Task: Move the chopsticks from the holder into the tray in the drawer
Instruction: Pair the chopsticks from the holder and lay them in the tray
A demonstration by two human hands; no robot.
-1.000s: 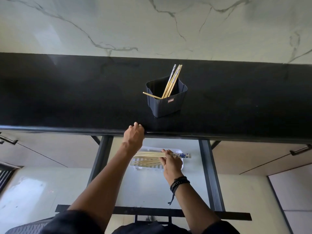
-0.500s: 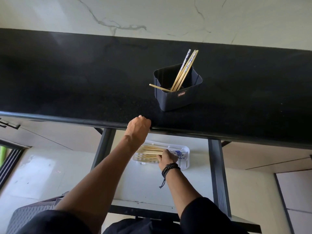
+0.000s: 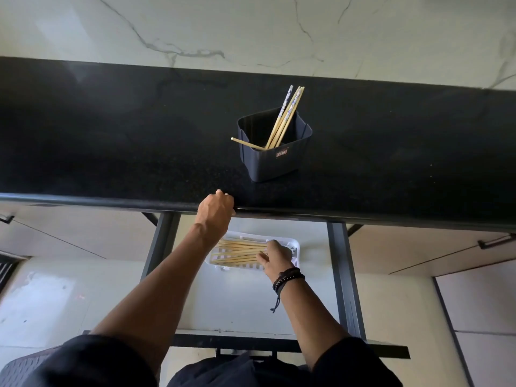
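Note:
A dark square holder (image 3: 275, 163) stands on the black counter (image 3: 111, 141), with several chopsticks (image 3: 285, 118) leaning in it and one lying across its rim. Below, the drawer (image 3: 237, 303) is pulled out. A white slotted tray (image 3: 295, 245) lies at its back with several wooden chopsticks (image 3: 237, 251) laid flat in it. My right hand (image 3: 275, 255) is down in the tray, fingers relaxed and spread over the right ends of those chopsticks, which it hides. My left hand (image 3: 216, 209) grips the counter's front edge, fingers curled over it.
Dark metal rails (image 3: 342, 275) run along both sides of the drawer, and a dark front bar (image 3: 385, 349) closes it near my body. Closed cabinet fronts with handles (image 3: 495, 241) flank it. A marble wall (image 3: 251, 29) rises behind the counter.
My right hand carried a bundle of chopsticks down into the tray and its fingers have loosened over them. My left hand stayed on the counter edge. The camera view shifted slightly.

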